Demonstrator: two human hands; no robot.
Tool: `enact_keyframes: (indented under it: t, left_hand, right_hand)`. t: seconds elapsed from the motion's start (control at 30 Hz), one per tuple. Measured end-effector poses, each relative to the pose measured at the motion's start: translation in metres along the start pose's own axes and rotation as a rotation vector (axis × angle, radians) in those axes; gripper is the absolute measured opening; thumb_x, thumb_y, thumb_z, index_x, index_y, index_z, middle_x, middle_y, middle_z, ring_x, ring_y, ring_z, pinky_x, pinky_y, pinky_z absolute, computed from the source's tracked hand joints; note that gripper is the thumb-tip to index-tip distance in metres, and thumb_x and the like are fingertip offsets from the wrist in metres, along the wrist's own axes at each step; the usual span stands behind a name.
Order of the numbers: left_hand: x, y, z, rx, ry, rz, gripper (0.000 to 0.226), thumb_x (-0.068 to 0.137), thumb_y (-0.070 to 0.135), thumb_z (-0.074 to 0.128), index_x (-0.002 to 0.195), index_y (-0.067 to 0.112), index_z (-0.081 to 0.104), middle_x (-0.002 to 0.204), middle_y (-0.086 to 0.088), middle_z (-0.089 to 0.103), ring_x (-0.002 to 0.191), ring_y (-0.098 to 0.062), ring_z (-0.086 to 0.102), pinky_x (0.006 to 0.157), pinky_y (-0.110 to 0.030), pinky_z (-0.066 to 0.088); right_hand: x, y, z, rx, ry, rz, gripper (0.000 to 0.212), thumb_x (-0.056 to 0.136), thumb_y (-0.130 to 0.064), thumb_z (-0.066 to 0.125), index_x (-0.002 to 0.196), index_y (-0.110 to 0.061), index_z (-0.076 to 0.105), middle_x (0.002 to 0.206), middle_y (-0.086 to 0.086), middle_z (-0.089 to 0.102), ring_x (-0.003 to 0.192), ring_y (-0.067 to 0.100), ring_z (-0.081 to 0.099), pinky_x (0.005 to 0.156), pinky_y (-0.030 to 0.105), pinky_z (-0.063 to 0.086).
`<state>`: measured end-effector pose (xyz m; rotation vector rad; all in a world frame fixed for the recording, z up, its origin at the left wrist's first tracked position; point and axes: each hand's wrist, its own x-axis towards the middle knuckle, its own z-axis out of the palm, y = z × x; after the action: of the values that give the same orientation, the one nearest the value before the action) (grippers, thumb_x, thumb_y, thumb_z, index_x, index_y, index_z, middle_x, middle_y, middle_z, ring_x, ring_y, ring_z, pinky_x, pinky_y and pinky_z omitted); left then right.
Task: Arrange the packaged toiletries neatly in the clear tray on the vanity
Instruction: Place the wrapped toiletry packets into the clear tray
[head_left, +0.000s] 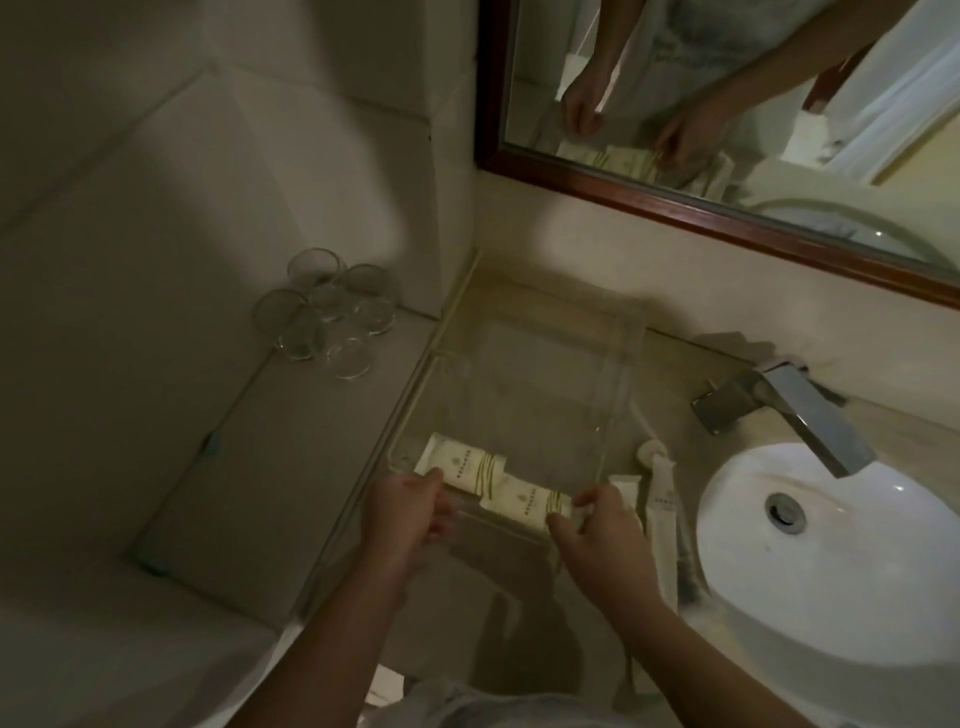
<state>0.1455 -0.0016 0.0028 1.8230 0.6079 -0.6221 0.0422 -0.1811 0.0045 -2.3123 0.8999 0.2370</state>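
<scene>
A bathroom, likely a hotel's. A sink (831, 561) and tap (800, 415) sit lower right. A mirror (727, 130) hangs upper right, glasses (327, 317) left.

Dim, yellowish, soft throughout. Brightest on the white sink (831, 561) and the wall (260, 182) patch upper left. Deep shadow lower left. Wide-angle bend at edges; mirror (727, 104) frame slants. Hands slightly blurred.

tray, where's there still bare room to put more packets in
The clear tray is bare across its far part, toward the mirror. Its near end is crowded: two cream packets, with the left hand and right hand at that edge.
</scene>
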Motion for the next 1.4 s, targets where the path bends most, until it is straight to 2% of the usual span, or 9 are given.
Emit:
enact_keyframes:
  t: [0.13,0.27,0.37,0.47,0.63,0.7,0.9,1.27,1.4]
  left_hand:
    - [-0.008,0.000,-0.008,0.551,0.186,0.544,0.020,0.091,0.026,0.053,0.074,0.020,0.063,0.066,0.005,0.061,0.058,-0.011,0.055,0.050,-0.027,0.044]
    - [0.005,0.004,0.011,0.899,-0.149,0.921,0.036,0.088,0.026,0.043,0.118,0.022,0.062,0.123,-0.002,0.062,0.115,-0.021,0.054,0.097,-0.037,0.045]
    - [0.018,-0.002,0.018,1.191,-0.315,0.829,0.048,0.096,0.035,0.031,0.143,0.026,0.035,0.155,0.000,0.029,0.144,-0.022,0.021,0.115,-0.041,0.025]
    - [0.024,-0.007,0.012,1.305,-0.321,0.854,0.060,0.091,0.049,0.021,0.145,0.026,0.028,0.156,-0.001,0.027,0.145,-0.022,0.018,0.116,-0.041,0.022]
    - [0.031,-0.005,0.005,1.348,-0.246,0.920,0.076,0.077,0.057,0.011,0.137,0.023,0.043,0.145,-0.006,0.042,0.135,-0.025,0.033,0.109,-0.039,0.028]
    - [0.034,-0.009,0.004,1.345,-0.231,0.902,0.073,0.080,0.058,0.014,0.136,0.023,0.045,0.147,-0.009,0.040,0.137,-0.027,0.031,0.111,-0.042,0.026]
    - [0.030,-0.014,0.002,1.325,-0.257,0.851,0.081,0.077,0.059,0.002,0.147,0.028,0.027,0.161,-0.003,0.011,0.148,-0.023,0.005,0.116,-0.044,0.011]
    - [0.032,-0.015,0.005,1.376,-0.261,0.858,0.081,0.077,0.060,0.002,0.148,0.027,0.023,0.161,-0.003,0.009,0.148,-0.024,0.003,0.115,-0.044,0.015]
    - [0.027,-0.011,0.006,1.333,-0.258,0.857,0.082,0.076,0.059,0.007,0.145,0.023,0.030,0.159,-0.008,0.018,0.147,-0.027,0.011,0.115,-0.044,0.018]
  right_hand:
    - [-0.007,-0.008,-0.011,-0.144,0.015,-0.189,0.032,0.087,-0.044,0.062,0.113,-0.035,0.046,0.093,-0.014,0.059,0.072,-0.001,0.059,0.059,0.016,0.051]
    - [-0.007,-0.029,-0.003,-0.352,-0.123,-0.462,0.048,0.093,-0.039,0.047,0.141,-0.031,0.040,0.142,-0.002,0.047,0.127,0.017,0.044,0.105,0.034,0.038]
    - [-0.009,-0.031,0.015,-0.480,-0.337,-0.463,0.062,0.097,-0.046,0.033,0.153,-0.026,0.016,0.163,0.005,0.014,0.150,0.028,0.009,0.120,0.046,0.019]
    - [-0.004,-0.021,0.023,-0.555,-0.389,-0.425,0.065,0.097,-0.051,0.024,0.154,-0.024,0.009,0.164,0.008,0.004,0.150,0.030,-0.001,0.120,0.047,0.013]
    - [0.004,-0.023,0.027,-0.560,-0.378,-0.408,0.087,0.077,-0.062,-0.002,0.154,-0.024,0.013,0.164,0.008,0.003,0.150,0.031,-0.002,0.120,0.046,0.013]
    - [0.005,-0.025,0.029,-0.554,-0.379,-0.407,0.075,0.088,-0.058,0.008,0.154,-0.023,0.013,0.164,0.008,0.001,0.150,0.032,-0.003,0.119,0.047,0.013]
    - [0.011,-0.023,0.030,-0.542,-0.377,-0.444,0.079,0.079,-0.058,0.007,0.151,-0.027,0.020,0.164,0.006,0.006,0.149,0.033,0.004,0.117,0.050,0.022]
    - [0.019,-0.018,0.027,-0.508,-0.412,-0.460,0.095,0.064,-0.057,-0.001,0.150,-0.027,0.027,0.162,0.008,0.012,0.147,0.033,0.010,0.116,0.052,0.022]
    - [0.013,-0.014,0.012,-0.334,-0.362,-0.446,0.071,0.082,-0.050,0.020,0.145,-0.023,0.038,0.158,0.011,0.025,0.144,0.031,0.020,0.118,0.045,0.021]
